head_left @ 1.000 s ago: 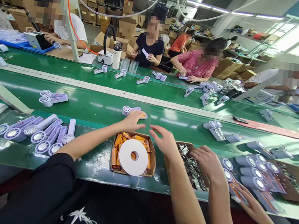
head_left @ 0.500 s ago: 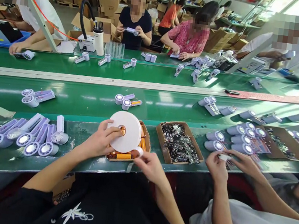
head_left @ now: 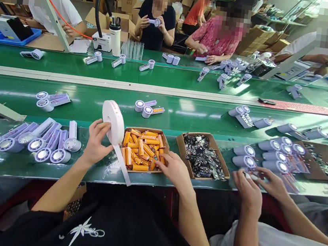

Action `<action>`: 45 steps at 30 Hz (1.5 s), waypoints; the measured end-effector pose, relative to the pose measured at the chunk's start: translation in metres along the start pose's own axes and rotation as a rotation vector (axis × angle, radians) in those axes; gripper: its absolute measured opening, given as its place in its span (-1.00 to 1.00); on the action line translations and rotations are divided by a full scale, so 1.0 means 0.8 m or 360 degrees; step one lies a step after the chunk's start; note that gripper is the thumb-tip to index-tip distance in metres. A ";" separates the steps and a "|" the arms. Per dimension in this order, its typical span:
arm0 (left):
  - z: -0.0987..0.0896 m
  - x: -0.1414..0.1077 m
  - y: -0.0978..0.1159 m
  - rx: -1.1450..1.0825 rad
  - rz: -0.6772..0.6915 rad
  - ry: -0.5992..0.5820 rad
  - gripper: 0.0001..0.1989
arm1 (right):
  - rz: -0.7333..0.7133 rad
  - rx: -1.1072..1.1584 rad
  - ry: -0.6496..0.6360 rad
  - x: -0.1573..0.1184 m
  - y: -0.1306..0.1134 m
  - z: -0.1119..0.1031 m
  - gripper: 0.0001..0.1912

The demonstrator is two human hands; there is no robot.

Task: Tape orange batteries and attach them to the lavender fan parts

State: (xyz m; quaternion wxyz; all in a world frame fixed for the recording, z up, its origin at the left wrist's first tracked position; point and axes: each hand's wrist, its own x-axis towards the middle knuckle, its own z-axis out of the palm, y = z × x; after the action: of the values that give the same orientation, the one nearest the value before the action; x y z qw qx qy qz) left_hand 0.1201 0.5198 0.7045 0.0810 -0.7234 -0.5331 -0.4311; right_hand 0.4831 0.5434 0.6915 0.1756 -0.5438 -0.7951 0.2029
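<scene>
My left hand (head_left: 97, 141) grips a roll of white tape (head_left: 116, 123) by its core, tilted on edge. A loose strip of tape (head_left: 123, 166) hangs from the roll past the front left of a cardboard box. That box holds many orange cylindrical batteries (head_left: 141, 147). My right hand (head_left: 174, 170) is at the box's right side, thumb and forefinger apart, fingertips close to the batteries at the edge. Whether they touch one is hard to see.
Purple handheld fan bodies (head_left: 38, 143) lie in a group at left. To the right stands a box of small circuit boards (head_left: 203, 156). A co-worker's hands (head_left: 252, 185) work beside more fan bodies (head_left: 273, 156). A green conveyor belt (head_left: 182, 121) runs behind, carrying fan parts.
The tape roll has moved left and turned from flat to on edge, uncovering the batteries. My right hand has let go of the tape end and moved to the box's right side.
</scene>
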 end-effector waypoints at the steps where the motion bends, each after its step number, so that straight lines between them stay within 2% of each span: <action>1: 0.001 0.000 0.006 0.0006 0.0037 -0.0029 -0.27 | -0.0071 -0.0058 0.0012 0.002 0.001 0.002 -0.72; 4: 0.006 0.000 0.018 -0.0009 0.0085 -0.0120 -0.26 | -0.0299 -0.0106 -0.0029 0.004 0.002 0.008 -0.69; 6: 0.009 -0.002 0.021 -0.0040 0.0113 -0.0150 -0.23 | -0.0367 -0.0158 -0.0082 0.003 0.004 0.011 -0.72; 11: 0.015 -0.006 0.028 -0.0102 0.0156 -0.0270 -0.21 | -0.0227 -0.0266 -0.0088 0.002 0.016 0.012 -0.71; 14: 0.018 -0.009 0.031 -0.0135 0.0172 -0.0325 -0.20 | -0.0223 -0.0228 -0.0138 0.001 0.020 0.014 -0.73; 18: 0.024 -0.015 0.031 -0.0139 0.0162 -0.0414 -0.22 | -0.0105 -0.0125 -0.0148 0.005 0.016 0.022 -0.70; 20: 0.026 -0.017 0.032 -0.0108 0.0164 -0.0451 -0.27 | -0.0090 0.0057 -0.0142 0.009 0.017 0.023 -0.74; 23: 0.025 -0.016 0.037 -0.0028 0.0189 -0.0483 -0.35 | -0.0083 0.0719 0.0042 0.012 0.023 0.014 -0.71; 26: 0.020 -0.014 0.043 0.0040 0.0299 -0.0513 -0.42 | -0.0052 0.1476 0.0399 0.008 0.024 -0.011 -0.63; 27: 0.019 -0.013 0.045 0.0051 0.0356 -0.0529 -0.44 | -0.0034 0.1649 0.0462 0.006 0.021 -0.021 -0.61; 29: 0.016 -0.011 0.050 0.0063 0.0464 -0.0584 -0.47 | 0.0023 0.1844 0.0438 0.002 0.009 -0.037 -0.59; 31: 0.015 -0.010 0.053 0.0071 0.0527 -0.0661 -0.47 | 0.0109 0.1830 0.0317 -0.001 -0.007 -0.047 -0.57; 33: 0.015 -0.009 0.057 0.0087 0.0558 -0.0721 -0.45 | 0.0158 0.1636 0.0247 -0.001 -0.023 -0.051 -0.57; 39: 0.011 -0.009 0.063 0.0138 0.0572 -0.0783 -0.42 | 0.0151 0.1063 0.0331 0.002 -0.044 -0.051 -0.60; 42: 0.009 -0.009 0.064 0.0165 0.0485 -0.0790 -0.41 | 0.0145 0.0938 0.0340 0.000 -0.052 -0.048 -0.60; 45: 0.010 -0.008 0.068 0.0197 0.0450 -0.0710 -0.40 | 0.0161 0.0930 0.0373 -0.001 -0.060 -0.039 -0.63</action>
State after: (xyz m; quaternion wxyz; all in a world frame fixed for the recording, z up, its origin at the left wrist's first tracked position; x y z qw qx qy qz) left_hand 0.1701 0.4971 0.7133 0.0650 -0.8615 -0.4567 -0.2120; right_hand 0.4607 0.5310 0.7432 0.4044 -0.5289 -0.6496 0.3671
